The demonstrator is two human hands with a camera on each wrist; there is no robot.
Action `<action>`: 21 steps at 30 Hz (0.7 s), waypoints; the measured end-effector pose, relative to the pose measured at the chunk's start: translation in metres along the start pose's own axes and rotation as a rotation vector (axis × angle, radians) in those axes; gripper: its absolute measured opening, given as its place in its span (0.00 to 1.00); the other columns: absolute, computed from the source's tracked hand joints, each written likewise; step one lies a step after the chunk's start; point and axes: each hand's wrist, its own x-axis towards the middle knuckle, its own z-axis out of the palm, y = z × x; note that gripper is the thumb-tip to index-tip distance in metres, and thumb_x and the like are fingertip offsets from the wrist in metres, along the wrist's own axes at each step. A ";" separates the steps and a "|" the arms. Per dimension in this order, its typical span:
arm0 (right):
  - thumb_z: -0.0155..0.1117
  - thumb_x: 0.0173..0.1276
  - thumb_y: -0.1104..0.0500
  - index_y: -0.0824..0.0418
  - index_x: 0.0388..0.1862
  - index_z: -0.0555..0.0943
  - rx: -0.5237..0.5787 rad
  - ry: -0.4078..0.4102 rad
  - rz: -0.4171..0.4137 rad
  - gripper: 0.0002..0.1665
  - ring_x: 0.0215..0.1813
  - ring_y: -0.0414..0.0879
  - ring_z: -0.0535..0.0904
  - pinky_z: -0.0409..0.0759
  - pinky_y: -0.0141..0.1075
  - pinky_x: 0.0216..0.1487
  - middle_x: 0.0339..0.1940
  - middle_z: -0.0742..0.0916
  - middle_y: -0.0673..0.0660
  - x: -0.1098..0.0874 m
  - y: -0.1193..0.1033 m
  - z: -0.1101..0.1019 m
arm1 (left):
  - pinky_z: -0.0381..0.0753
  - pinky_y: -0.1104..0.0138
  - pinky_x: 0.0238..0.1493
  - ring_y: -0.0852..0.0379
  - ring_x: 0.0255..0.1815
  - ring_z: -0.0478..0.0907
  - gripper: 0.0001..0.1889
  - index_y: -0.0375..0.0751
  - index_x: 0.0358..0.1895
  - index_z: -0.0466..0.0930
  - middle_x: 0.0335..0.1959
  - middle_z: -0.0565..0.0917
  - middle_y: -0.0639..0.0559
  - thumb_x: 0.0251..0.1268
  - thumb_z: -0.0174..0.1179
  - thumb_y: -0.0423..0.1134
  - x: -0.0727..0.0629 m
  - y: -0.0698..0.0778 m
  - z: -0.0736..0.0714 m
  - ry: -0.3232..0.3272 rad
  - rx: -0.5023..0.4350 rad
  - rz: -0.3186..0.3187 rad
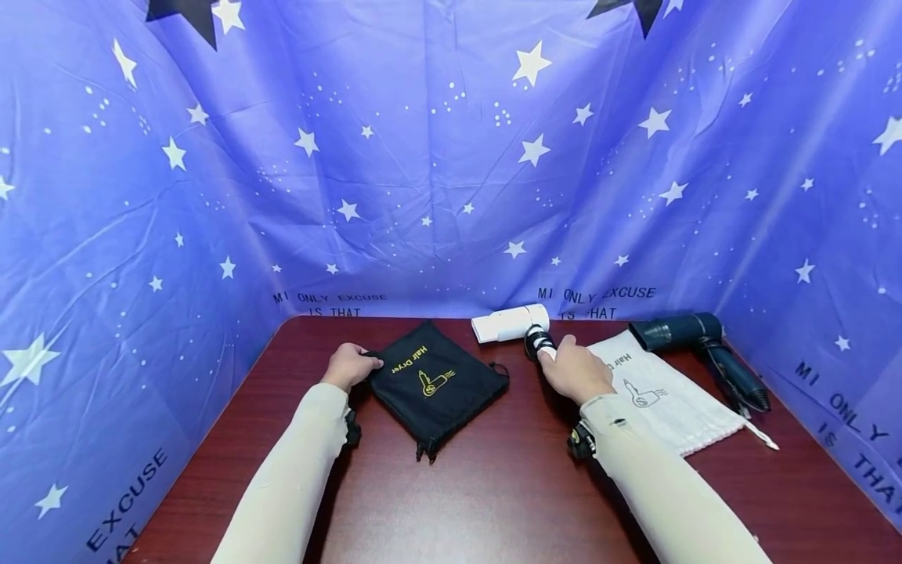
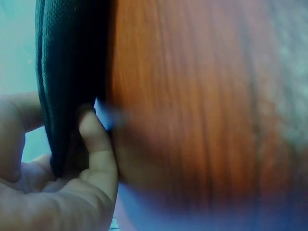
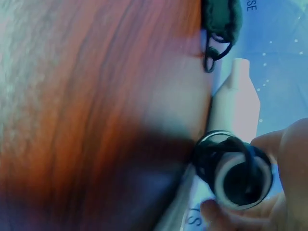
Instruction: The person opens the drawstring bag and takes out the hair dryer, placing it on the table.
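Observation:
My left hand (image 1: 348,366) pinches the left corner of a black drawstring bag (image 1: 461,403), which lies diagonally with yellow "Hair Dryer" print facing up. In the left wrist view, the bag's edge (image 2: 72,62) passes between thumb and fingers. My right hand (image 1: 576,368) grips the handle of a white hair dryer (image 1: 510,323), whose nozzle points left near the table's back edge. Black cord (image 1: 538,341) is wound round that handle. The right wrist view looks onto the handle's end (image 3: 243,182), with fingers around it and the white barrel (image 3: 236,106) beyond.
A white drawstring bag (image 1: 662,392) lies at the right, partly hidden by the right hand and sleeve. Beside it is a dark hair dryer (image 1: 680,331), its nozzle over the bag's upper edge. Blue star-printed cloth (image 1: 423,157) encloses the dark red table (image 1: 437,509) at back and sides.

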 end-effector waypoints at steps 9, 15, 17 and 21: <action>0.63 0.66 0.49 0.64 0.46 0.80 0.001 0.271 -0.261 0.20 0.49 0.65 0.79 0.77 0.60 0.45 0.46 0.82 0.66 -0.014 -0.034 -0.003 | 0.82 0.47 0.47 0.42 0.46 0.81 0.17 0.33 0.42 0.83 0.48 0.84 0.35 0.62 0.68 0.45 -0.005 0.013 -0.001 -0.008 0.431 0.108; 0.68 0.63 0.51 0.59 0.44 0.84 -0.013 0.214 -0.445 0.16 0.49 0.61 0.82 0.80 0.56 0.48 0.47 0.84 0.60 -0.033 -0.067 0.007 | 0.77 0.39 0.58 0.30 0.59 0.75 0.28 0.31 0.61 0.78 0.60 0.76 0.29 0.66 0.66 0.50 -0.012 0.014 0.003 0.032 0.609 0.132; 0.70 0.63 0.50 0.58 0.44 0.84 -0.034 0.198 -0.488 0.16 0.49 0.59 0.82 0.80 0.55 0.49 0.48 0.85 0.58 -0.039 -0.076 0.012 | 0.75 0.40 0.59 0.30 0.59 0.75 0.28 0.31 0.60 0.78 0.59 0.77 0.29 0.66 0.65 0.50 -0.013 0.013 0.004 0.067 0.652 0.173; 0.72 0.64 0.45 0.57 0.46 0.86 -0.081 0.104 -0.527 0.19 0.49 0.56 0.81 0.81 0.53 0.49 0.47 0.84 0.56 -0.050 -0.090 0.022 | 0.77 0.42 0.54 0.33 0.54 0.77 0.21 0.33 0.50 0.84 0.54 0.81 0.33 0.63 0.66 0.48 -0.016 0.011 0.007 0.115 0.714 0.248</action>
